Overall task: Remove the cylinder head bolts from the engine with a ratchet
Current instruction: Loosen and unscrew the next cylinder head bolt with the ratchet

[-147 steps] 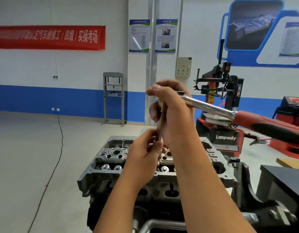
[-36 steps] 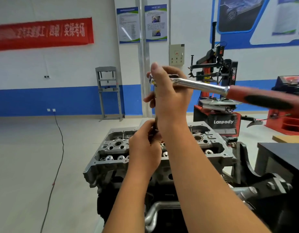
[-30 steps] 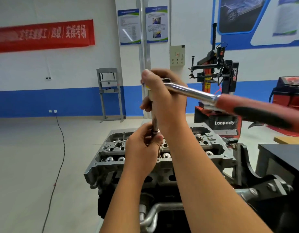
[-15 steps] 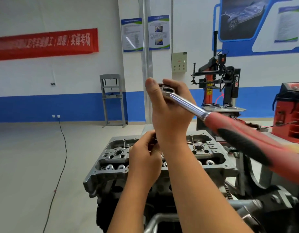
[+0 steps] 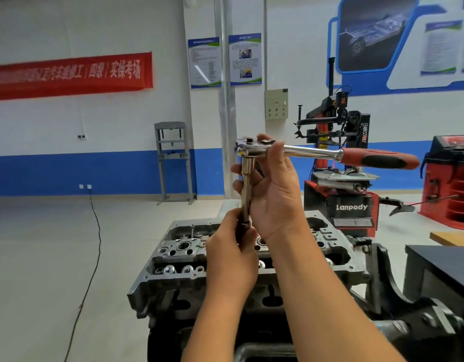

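Both hands were raised above the grey aluminium cylinder head (image 5: 251, 257) of the engine; the right hand (image 5: 274, 194) curled round the head end of the chrome ratchet with a red-and-black handle (image 5: 317, 152), thumb up beside the ratchet head, while the left hand (image 5: 230, 259) pinched the lower end of the slim steel extension bar (image 5: 246, 189) hanging from it; the bar's long axis stood nearly upright, the handle ran out level to the person's right; the cylinder head lay directly below and just beyond the hands, its bolt wells hidden behind them, so I could not tell whether a bolt hung on the tip; judging by this, lowering the bar straight down into a well was the likely coming move, the left hand nearer to guide it.
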{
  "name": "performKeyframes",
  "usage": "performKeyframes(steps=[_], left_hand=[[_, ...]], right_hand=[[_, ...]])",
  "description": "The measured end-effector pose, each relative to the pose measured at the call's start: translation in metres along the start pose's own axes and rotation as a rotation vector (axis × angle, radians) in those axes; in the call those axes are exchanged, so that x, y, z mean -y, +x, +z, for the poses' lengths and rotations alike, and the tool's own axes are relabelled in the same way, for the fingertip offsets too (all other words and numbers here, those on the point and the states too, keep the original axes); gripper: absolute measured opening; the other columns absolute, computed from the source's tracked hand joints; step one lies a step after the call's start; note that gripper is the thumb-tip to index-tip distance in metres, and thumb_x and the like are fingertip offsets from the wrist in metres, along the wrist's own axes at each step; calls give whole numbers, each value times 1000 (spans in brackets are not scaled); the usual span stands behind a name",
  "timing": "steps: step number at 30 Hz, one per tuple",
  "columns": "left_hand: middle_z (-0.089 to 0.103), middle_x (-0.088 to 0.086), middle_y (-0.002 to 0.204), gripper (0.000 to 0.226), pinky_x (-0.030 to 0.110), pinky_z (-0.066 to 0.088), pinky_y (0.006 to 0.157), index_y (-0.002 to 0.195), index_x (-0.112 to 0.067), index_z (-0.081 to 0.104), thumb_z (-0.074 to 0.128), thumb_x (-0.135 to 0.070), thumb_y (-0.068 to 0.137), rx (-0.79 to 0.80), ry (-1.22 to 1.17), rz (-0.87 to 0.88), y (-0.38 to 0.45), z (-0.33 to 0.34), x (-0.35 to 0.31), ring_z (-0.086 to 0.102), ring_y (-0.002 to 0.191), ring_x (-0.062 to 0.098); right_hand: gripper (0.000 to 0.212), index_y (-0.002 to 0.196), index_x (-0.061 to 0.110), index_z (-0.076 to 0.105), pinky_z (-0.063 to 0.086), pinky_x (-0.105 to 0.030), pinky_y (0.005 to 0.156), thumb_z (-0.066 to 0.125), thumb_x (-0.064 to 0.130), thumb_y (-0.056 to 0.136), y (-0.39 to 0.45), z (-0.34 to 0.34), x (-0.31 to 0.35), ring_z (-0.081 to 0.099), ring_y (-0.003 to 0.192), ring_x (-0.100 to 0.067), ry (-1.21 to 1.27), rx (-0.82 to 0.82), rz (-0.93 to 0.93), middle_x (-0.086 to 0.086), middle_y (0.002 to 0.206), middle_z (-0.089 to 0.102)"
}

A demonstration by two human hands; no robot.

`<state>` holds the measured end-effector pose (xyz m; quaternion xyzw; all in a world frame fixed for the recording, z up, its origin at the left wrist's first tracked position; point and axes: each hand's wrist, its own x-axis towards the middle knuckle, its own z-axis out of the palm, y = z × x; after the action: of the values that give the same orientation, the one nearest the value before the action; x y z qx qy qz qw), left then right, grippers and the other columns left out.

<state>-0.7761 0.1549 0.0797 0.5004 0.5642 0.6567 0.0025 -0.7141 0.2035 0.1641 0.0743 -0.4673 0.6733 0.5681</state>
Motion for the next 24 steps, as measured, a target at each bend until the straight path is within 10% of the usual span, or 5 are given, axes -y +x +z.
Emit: performKeyframes(steps=[6, 12, 16, 24], left_hand=[[69, -15, 86, 18, 34, 51, 66, 106, -38, 58, 55, -21, 104, 180, -36, 48, 4, -10, 6, 62, 73, 8], [67, -20, 84, 30, 16, 41, 61, 93, -37, 58, 55, -7, 98, 36, 27, 12, 2, -2, 3, 60, 76, 2], [65, -10, 78, 22, 31, 47, 60, 94, -31, 59, 51, -13, 103, 125, 17, 33, 0, -5, 3, 57, 67, 8], [67, -2, 83, 20, 16, 49, 61, 104, -17, 62, 43, -14, 110, 251, -152, -20, 2, -21, 4, 57, 67, 2]], right_hand=[[55, 112, 17, 71, 44, -27, 54, 60, 61, 81, 4, 7, 5, 63, 60, -22, 42, 7, 155, -15, 108, 64], [23, 102, 20, 73, 51, -31, 57, 81, 28, 81, -1, 12, 2, 72, 76, -23, -3, 39, 16, -7, 103, 76], [19, 96, 18, 65, 52, -30, 54, 79, 12, 84, 2, 18, 11, 72, 74, -26, -93, 11, -136, -9, 98, 76], [35, 94, 16, 67, 48, -27, 50, 63, 51, 90, 2, 29, 11, 71, 66, -23, -101, 60, -30, -11, 112, 77]])
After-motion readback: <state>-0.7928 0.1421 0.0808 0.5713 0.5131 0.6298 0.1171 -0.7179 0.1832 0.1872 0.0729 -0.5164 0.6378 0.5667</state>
